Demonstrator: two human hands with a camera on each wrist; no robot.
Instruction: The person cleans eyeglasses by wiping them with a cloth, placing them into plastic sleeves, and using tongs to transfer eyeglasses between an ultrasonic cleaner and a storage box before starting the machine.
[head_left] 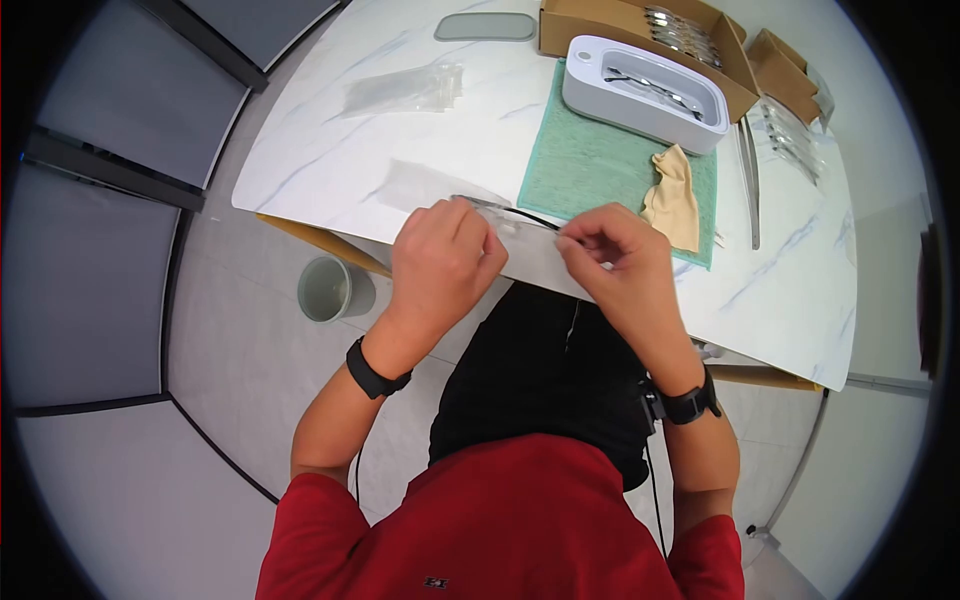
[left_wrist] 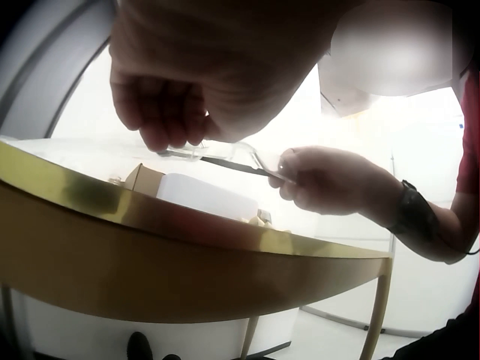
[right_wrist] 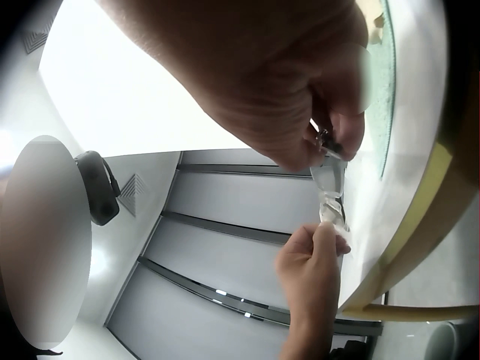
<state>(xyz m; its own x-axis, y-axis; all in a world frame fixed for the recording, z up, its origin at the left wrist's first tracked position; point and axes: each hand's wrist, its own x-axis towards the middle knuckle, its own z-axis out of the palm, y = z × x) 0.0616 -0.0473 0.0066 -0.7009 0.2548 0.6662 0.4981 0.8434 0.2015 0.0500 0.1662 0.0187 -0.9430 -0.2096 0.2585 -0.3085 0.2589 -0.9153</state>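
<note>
Clear plastic shows at your left fingers: a thin sleeve (head_left: 415, 182) spreading out over the table (head_left: 320, 150) beside them, near its front edge. Your left hand (head_left: 445, 250) has thumb and fingers drawn together in a pinch on that film. Your right hand (head_left: 630, 265) pinches one end of the dark, slim-armed eyeglasses (head_left: 530, 217), which span the gap between your hands, over the table's front edge. Whether your left fingertips also grip the frame, you can't tell; film and lens blur together there.

By the look of it, you're at the stage where eyeglasses and sleeve are handled together, though whether the frame is going in or coming out isn't plain. Either way, the next move seems to call for a light left pinch that keeps the sleeve's mouth apart, while your right fingers guide the frame straight by its end, off the lenses. The film looks flimsy enough to fold or catch on a hinge, so ease it rather than tug.

Beyond your hands, a white cleaner tub (head_left: 590, 108) with eyewear in it rests on the green towel (head_left: 580, 165), a tan cloth (head_left: 675, 200) lies on the towel's near part, and more clear sleeves (head_left: 405, 90) lie stacked farther back, to your left.
</note>
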